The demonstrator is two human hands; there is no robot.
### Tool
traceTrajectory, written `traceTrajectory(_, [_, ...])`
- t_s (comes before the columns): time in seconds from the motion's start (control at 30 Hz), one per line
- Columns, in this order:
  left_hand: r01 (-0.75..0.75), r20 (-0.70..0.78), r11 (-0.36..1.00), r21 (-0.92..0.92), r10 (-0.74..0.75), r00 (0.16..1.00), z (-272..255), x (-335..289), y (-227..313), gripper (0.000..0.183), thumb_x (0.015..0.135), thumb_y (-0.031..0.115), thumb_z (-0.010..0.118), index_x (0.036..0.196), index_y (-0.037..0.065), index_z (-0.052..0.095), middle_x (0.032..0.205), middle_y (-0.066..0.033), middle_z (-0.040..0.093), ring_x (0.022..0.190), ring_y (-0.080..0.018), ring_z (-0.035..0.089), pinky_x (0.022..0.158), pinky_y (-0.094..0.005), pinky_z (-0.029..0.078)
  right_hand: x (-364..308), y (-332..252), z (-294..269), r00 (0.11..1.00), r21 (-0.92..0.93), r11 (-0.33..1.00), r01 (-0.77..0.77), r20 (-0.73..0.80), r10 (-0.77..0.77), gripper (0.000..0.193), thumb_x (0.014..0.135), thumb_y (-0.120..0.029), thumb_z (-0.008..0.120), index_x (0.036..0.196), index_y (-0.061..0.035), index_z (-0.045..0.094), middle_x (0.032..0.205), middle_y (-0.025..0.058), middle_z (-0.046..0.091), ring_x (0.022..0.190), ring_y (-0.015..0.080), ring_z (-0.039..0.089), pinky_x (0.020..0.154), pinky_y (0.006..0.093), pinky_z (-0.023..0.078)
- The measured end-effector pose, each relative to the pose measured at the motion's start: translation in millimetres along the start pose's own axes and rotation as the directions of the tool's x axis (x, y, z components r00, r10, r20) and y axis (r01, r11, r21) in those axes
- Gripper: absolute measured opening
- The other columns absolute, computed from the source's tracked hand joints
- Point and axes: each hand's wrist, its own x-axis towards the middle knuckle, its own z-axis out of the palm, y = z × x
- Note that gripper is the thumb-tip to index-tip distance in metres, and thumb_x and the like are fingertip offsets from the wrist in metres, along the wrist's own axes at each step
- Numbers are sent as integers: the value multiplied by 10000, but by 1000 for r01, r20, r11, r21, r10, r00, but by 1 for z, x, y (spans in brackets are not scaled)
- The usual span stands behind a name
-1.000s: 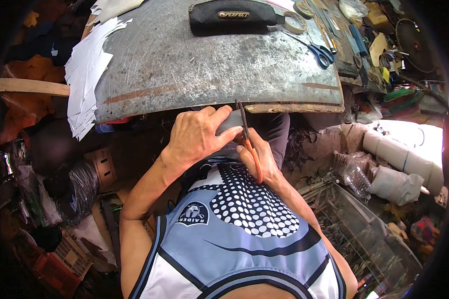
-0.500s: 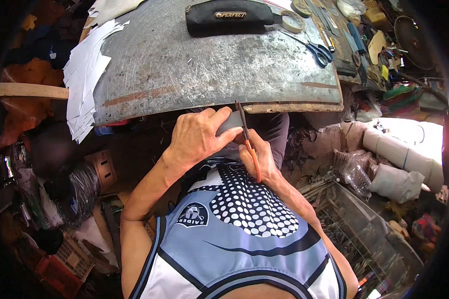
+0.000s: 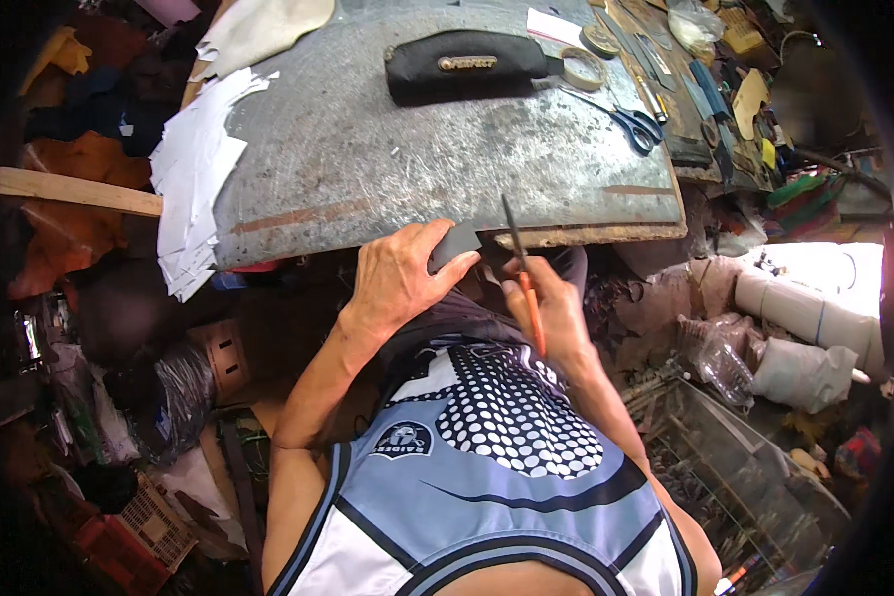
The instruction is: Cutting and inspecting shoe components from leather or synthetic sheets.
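Note:
Between the thumb and fingers of my left hand (image 3: 397,278) is a small dark grey flat piece (image 3: 455,248), its material unclear. It is held just off the table's near edge. My right hand (image 3: 556,310) grips orange-handled scissors (image 3: 529,298), whose dark blades point away from me. A gap separates the blades from the grey piece. My right fingers wrap the handles and partly hide them.
Ahead lies a worn metal-topped table (image 3: 368,159). White sheets (image 3: 194,189) overhang its left side. A black pouch (image 3: 467,65), tape roll (image 3: 583,70) and blue-handled scissors (image 3: 634,127) sit farther back. A wooden plank (image 3: 74,189) juts out at left; white rolls (image 3: 800,313) lie at right.
The scissors, which were at the grey piece's edge, have moved right and away from it with my right hand. The grey piece now looks darker and tilted differently. The whole view has shifted slightly.

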Motion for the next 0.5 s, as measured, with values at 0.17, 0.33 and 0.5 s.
traceTrajectory(0.17, [-27,-133,993,-112,12,991,-10,8,-11,316,832,209,691,1055,-4,627,925,-156,681,835,-256,671,736,-317,515,31,-27,-58,963,-526,824,208,-39,-267,362,780,-250,698,1068,-90,546,785,163,626,701,367,612,599,447,467])
traceTrajectory(0.33, [250,61,693,-676,-285,957,-16,19,-31,222,886,125,615,1074,7,614,858,-11,651,754,-74,598,636,-240,498,96,-10,-90,911,-710,595,377,167,-378,375,792,-329,669,1081,-117,559,864,158,609,890,357,583,780,454,409])
traceTrajectory(0.5, [143,17,323,-935,-362,932,-19,25,-36,407,875,34,596,1259,21,464,922,-65,643,759,-125,646,574,-238,558,127,1,-100,877,-671,589,451,211,-432,357,819,-313,653,1101,-106,576,893,161,609,890,351,586,774,448,419])
